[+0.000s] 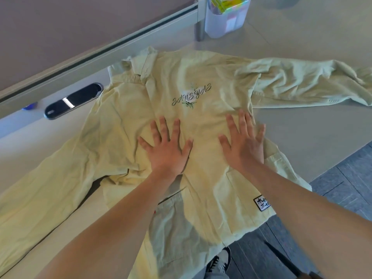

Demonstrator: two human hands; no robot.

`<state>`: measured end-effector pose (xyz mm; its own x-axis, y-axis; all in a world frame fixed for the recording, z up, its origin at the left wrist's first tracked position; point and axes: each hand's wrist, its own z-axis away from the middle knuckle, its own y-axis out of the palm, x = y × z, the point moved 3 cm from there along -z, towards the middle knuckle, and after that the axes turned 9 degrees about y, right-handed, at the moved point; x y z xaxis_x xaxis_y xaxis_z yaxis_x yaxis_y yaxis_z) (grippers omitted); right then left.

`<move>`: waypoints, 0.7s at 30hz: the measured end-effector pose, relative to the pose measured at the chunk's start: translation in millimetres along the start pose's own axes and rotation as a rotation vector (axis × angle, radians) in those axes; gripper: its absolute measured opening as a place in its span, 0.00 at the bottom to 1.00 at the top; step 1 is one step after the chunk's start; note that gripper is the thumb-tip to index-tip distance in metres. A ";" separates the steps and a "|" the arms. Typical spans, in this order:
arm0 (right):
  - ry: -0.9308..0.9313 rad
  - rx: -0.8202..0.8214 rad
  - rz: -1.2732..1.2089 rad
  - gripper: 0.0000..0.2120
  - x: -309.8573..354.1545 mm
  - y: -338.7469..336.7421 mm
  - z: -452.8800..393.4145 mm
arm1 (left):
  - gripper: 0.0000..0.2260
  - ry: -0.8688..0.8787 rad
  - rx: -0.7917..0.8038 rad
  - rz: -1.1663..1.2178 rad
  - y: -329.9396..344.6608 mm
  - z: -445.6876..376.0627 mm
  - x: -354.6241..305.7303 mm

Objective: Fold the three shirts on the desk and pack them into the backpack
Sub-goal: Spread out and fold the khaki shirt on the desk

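Single head-worn wide-angle view, directed forward and steeply down onto the desk (302,137). Positioned close above the desk's near edge, with both forearms entering from the bottom of frame. Covers the desk surface out to its far edge, plus floor (352,188) and one shoe (219,260) below the near edge.

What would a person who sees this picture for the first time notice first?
First, the pale yellow-green shirt, spread open across the desk, its hem hanging over the near edge. Both hands lie flat on its middle with fingers spread: the left hand beside the right hand. Behind, a translucent container stands at the far right.
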<state>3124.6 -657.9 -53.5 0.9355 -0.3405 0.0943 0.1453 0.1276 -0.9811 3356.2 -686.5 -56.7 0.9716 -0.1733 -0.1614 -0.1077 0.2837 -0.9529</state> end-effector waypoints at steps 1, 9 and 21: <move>-0.004 -0.001 -0.005 0.33 -1.8 0.9 -3.4 | 0.35 0.005 0.003 -0.013 0.4 -4.3 1.5; -0.024 -0.029 -0.132 0.31 -13.1 -32.4 -31.7 | 0.34 0.035 -0.070 0.070 -21.5 -26.9 -30.2; 0.239 -0.022 -0.154 0.33 -153.8 -50.7 -165.8 | 0.32 0.095 -0.110 0.151 -16.7 -109.1 -215.7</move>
<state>2919.9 -766.4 -46.2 0.8002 -0.5645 0.2026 0.2704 0.0380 -0.9620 3125.5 -756.7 -34.0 0.9190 -0.2266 -0.3227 -0.2777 0.2091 -0.9376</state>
